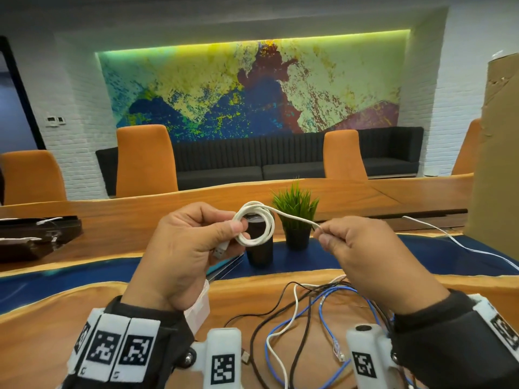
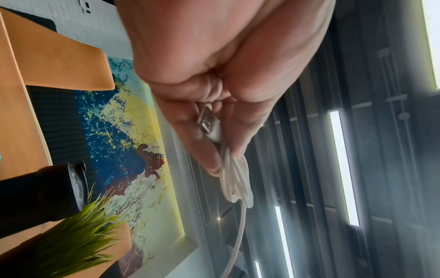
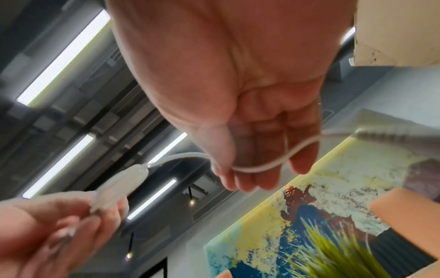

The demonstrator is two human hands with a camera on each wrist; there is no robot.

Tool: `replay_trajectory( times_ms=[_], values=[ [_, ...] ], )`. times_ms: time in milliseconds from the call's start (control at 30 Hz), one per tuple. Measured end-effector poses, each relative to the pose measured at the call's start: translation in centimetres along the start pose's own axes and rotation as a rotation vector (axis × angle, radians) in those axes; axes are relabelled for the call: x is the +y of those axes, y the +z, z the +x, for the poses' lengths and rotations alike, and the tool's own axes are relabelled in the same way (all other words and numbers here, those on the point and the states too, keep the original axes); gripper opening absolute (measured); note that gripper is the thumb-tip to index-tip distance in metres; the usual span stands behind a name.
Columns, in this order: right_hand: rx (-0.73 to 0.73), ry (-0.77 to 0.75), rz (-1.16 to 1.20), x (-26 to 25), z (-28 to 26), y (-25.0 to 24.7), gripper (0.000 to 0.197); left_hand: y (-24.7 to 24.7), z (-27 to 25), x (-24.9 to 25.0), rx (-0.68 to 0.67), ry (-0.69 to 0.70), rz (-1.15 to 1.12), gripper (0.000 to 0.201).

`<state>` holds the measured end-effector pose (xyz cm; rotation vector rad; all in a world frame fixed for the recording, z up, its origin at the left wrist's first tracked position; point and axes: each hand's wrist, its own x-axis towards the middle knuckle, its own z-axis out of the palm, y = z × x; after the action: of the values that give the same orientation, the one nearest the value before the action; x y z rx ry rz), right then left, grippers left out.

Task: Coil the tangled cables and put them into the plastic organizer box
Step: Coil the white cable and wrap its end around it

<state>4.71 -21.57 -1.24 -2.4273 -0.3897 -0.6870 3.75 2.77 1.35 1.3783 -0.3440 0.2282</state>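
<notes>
My left hand (image 1: pixel 237 230) is raised above the table and pinches a small coil of white cable (image 1: pixel 257 226) of several loops. The cable's USB plug (image 2: pixel 209 122) lies in that palm below the coil (image 2: pixel 235 180). My right hand (image 1: pixel 321 237) pinches the same cable's free strand (image 3: pixel 259 168) just right of the coil. The rest of the strand (image 1: pixel 449 237) trails off over the table to the right. A tangle of black, blue and white cables (image 1: pixel 309 318) lies on the table under my wrists. A clear plastic edge (image 1: pixel 224 266) shows behind my left wrist; what it belongs to is hidden.
A black cup (image 1: pixel 259 255) and a small potted plant (image 1: pixel 296 220) stand just beyond my hands. A tall cardboard box (image 1: pixel 494 164) stands at the right edge, and a dark tray (image 1: pixel 33 237) sits at the left. Orange chairs line the far side.
</notes>
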Motion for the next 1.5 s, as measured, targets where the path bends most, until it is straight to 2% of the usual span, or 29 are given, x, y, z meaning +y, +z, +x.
replay_trajectory(
  times_ms=[133, 233, 267, 333, 400, 433, 633, 733, 833, 933, 1033, 1167, 1267, 1333, 1433, 1500],
  values=[
    [-0.074, 0.096, -0.165, -0.4, -0.1, 0.9, 0.018, 0.2, -0.1, -0.1, -0.033, -0.011, -0.034, 0.01],
    [0.006, 0.103, -0.143, -0.4, -0.1, 0.6, 0.016, 1.0, -0.4, -0.4, -0.075, -0.016, 0.016, 0.021],
    [0.076, 0.104, -0.049, -0.4, 0.0, 0.5, 0.016, 1.3, -0.6, -0.5, -0.091, -0.013, 0.053, 0.023],
    [0.196, 0.173, 0.369, -0.9, 0.1, 0.1, 0.017, 1.9, -0.8, -0.6, -0.124, 0.01, 0.122, 0.021],
    [0.196, 0.286, 0.816, -2.1, 0.1, -0.5, 0.014, 2.3, -1.1, -0.7, -0.155, 0.028, 0.159, 0.02],
    [0.186, 0.311, 0.925, -2.5, 0.0, -0.6, 0.012, 2.5, -1.2, -0.7, -0.174, 0.034, 0.167, 0.02],
    [0.303, 0.234, 0.812, -2.6, -0.1, -0.2, 0.011, 2.8, -1.5, -0.6, -0.242, 0.088, 0.259, 0.014],
    [0.331, 0.31, 0.999, -2.5, 0.1, -0.2, 0.013, 2.6, -1.4, -0.6, -0.267, 0.11, 0.281, 0.019],
    [0.317, 0.436, 1.219, -2.6, 0.2, 0.0, 0.012, 2.6, -1.3, -0.8, -0.309, 0.098, 0.259, 0.013],
    [0.249, 0.567, 1.49, -2.8, 0.4, 0.3, 0.011, 2.5, -1.3, -1.1, -0.364, 0.061, 0.161, 0.01],
    [0.097, 0.618, 1.625, -3.3, 0.3, 1.1, 0.011, 2.7, -1.2, -1.4, -0.381, 0.027, 0.048, 0.01],
    [-0.066, 0.627, 1.735, -4.6, -0.1, 1.9, 0.017, 3.2, -1.0, -2.0, -0.305, 0.032, -0.048, 0.013],
    [-0.144, 0.589, 1.669, -4.3, -0.3, 1.7, 0.027, 3.1, -0.8, -2.1, -0.179, 0.13, -0.009, 0.007],
    [-0.299, 0.521, 1.595, -4.0, -0.5, 1.5, 0.03, 2.9, -0.7, -2.0, -0.104, 0.216, 0.055, 0.011],
    [-0.564, 0.384, 1.62, -4.0, -1.0, 1.4, 0.034, 3.0, -0.9, -1.8, -0.075, 0.354, 0.168, 0.01],
    [-0.624, 0.33, 1.589, -4.2, -1.3, 1.3, 0.031, 2.9, -0.9, -1.9, -0.069, 0.415, 0.255, 0.01]
  ],
)
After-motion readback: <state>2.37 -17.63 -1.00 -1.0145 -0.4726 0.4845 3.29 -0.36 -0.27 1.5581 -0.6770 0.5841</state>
